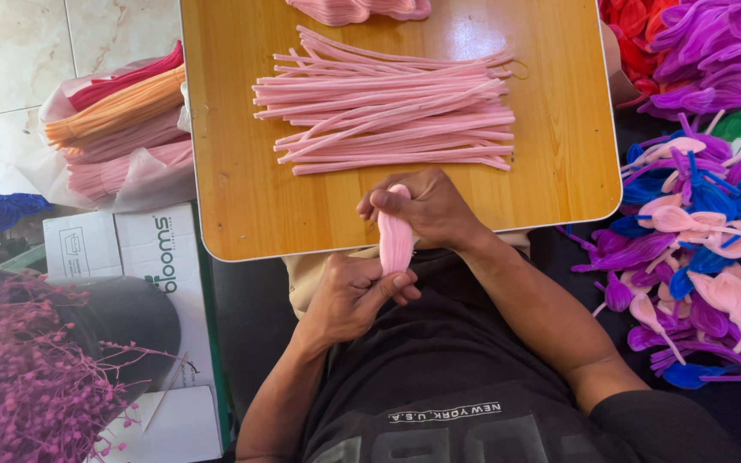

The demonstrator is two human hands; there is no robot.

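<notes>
Around: pink pipe cleaners (388, 116) heaped on the wooden tabletop (242, 214) at 12 o'clock; purple, blue and pink petals (696, 257) at 3 o'clock.
Piece: pink petal loop (395, 240), smooth, elongated, at the table's near edge.
Hands: right hand (426, 208) pinches its top; left hand (353, 291) closed round its bottom.
Bag: clear plastic bag (143, 176) at 10 o'clock holds orange, red and pink stems.

This looks like a small craft workshop for handmade flowers, set up on a tiled floor (10, 51). At twelve o'clock a wooden board (242, 206) carries pink pipe cleaners (388, 107). At three o'clock finished petals (696, 249) pile up in pink, purple and blue. At nine o'clock sit bagged stems (117, 120), a cardboard box (130, 249) and dried purple sprigs (19, 369).
</notes>
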